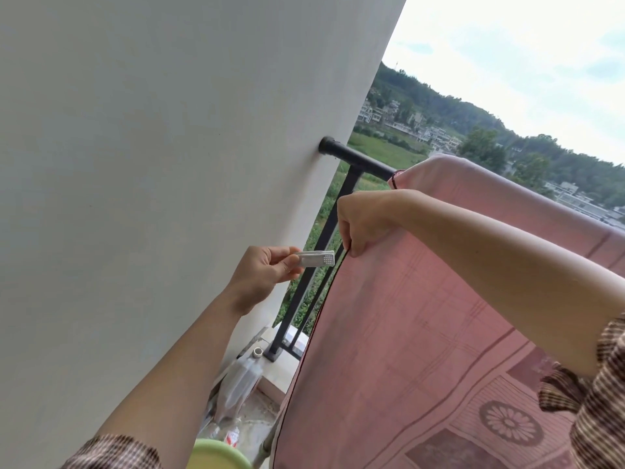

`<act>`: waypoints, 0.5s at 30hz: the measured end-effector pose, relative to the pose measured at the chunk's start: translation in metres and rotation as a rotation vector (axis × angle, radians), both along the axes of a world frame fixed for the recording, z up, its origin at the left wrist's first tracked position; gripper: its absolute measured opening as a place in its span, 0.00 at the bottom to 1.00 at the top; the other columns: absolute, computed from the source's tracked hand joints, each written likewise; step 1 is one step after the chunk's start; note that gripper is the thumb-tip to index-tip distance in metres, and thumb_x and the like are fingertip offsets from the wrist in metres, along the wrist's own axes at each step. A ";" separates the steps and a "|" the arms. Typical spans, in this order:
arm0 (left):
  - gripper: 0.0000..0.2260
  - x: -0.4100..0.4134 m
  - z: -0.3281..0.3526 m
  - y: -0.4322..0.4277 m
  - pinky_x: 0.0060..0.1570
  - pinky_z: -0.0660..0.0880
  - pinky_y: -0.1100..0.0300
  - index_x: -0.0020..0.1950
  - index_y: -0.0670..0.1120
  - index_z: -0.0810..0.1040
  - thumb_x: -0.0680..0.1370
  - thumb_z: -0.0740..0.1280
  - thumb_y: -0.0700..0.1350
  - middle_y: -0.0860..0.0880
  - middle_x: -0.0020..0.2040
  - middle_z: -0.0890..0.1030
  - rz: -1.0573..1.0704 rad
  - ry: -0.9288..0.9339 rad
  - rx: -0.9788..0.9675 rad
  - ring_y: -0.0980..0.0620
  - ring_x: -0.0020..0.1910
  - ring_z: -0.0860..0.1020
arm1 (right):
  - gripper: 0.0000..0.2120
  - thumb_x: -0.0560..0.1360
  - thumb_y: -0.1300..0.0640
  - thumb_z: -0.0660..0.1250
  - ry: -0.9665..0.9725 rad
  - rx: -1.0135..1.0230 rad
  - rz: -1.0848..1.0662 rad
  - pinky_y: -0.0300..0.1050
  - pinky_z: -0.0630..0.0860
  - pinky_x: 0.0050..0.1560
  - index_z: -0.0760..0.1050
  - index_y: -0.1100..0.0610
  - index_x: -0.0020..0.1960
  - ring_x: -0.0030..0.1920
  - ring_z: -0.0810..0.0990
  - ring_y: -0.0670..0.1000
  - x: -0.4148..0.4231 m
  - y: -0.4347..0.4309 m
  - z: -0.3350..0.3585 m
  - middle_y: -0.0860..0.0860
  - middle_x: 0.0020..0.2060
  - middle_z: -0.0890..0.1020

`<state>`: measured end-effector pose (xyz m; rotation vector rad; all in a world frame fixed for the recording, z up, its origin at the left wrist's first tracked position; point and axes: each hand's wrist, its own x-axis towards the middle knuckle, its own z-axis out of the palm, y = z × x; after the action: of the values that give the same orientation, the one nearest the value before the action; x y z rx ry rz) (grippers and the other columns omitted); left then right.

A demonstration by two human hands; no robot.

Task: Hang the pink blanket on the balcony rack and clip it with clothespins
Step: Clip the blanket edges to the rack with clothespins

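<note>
Head view looks down two bare forearms with checked brown sleeves (598,394) at the near edge. Nearest, at the bottom, sits a pale green rim (221,451) of some bowl or basin, and beside it clear plastic bottles (238,380) lie on the balcony floor against the white wall (152,164). Further out, the left hand (260,275) is curled, its thumb and fingertips pinching the tail of a grey clip (314,258); the clip lies level, its studded end pointing right, just short of the blanket's edge and not touching it. Whether its jaws are parted I cannot tell. The right hand (363,223) comes in from the right, fingers bent down and pressed together, pinching the dark-piped left edge of the blanket (422,316) just below the rail. That pink blanket is draped over the black rail (358,160), hanging down on the near side in a broad smooth sheet; it shows faint plaid lines up top and, lower down, a border and a round flower motif. Its upper fold rides the rail away to the right, and a short dark cord shows at its top corner. The rail's end is fixed into the wall, with black upright bars (318,265) below it. Beyond lie green fields, pale houses (436,133), wooded hills and a cloudy sky.
</note>
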<state>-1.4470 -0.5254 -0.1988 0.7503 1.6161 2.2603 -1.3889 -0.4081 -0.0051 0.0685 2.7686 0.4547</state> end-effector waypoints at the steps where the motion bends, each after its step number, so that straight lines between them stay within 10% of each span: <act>1: 0.07 0.001 0.002 0.001 0.44 0.78 0.66 0.50 0.45 0.83 0.75 0.67 0.37 0.51 0.43 0.85 0.019 0.034 -0.010 0.54 0.41 0.83 | 0.08 0.66 0.62 0.75 0.004 -0.001 -0.002 0.41 0.76 0.47 0.85 0.55 0.45 0.47 0.81 0.49 0.000 0.000 0.000 0.50 0.43 0.85; 6: 0.15 0.005 0.012 0.004 0.47 0.79 0.65 0.40 0.63 0.83 0.75 0.69 0.40 0.58 0.39 0.85 0.100 0.208 -0.070 0.56 0.42 0.82 | 0.08 0.65 0.62 0.75 0.019 -0.005 -0.014 0.42 0.75 0.44 0.85 0.56 0.44 0.44 0.79 0.49 0.001 -0.003 0.000 0.49 0.37 0.82; 15: 0.07 0.014 0.019 0.019 0.49 0.80 0.60 0.50 0.45 0.84 0.73 0.71 0.40 0.59 0.38 0.83 0.223 0.321 -0.168 0.51 0.42 0.83 | 0.09 0.65 0.61 0.76 0.056 -0.021 -0.016 0.41 0.75 0.43 0.85 0.58 0.45 0.44 0.79 0.48 0.003 -0.003 -0.001 0.49 0.38 0.83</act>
<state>-1.4333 -0.5060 -0.1802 0.9710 2.1017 2.1961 -1.3858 -0.4115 -0.0059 0.0995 2.8250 0.4262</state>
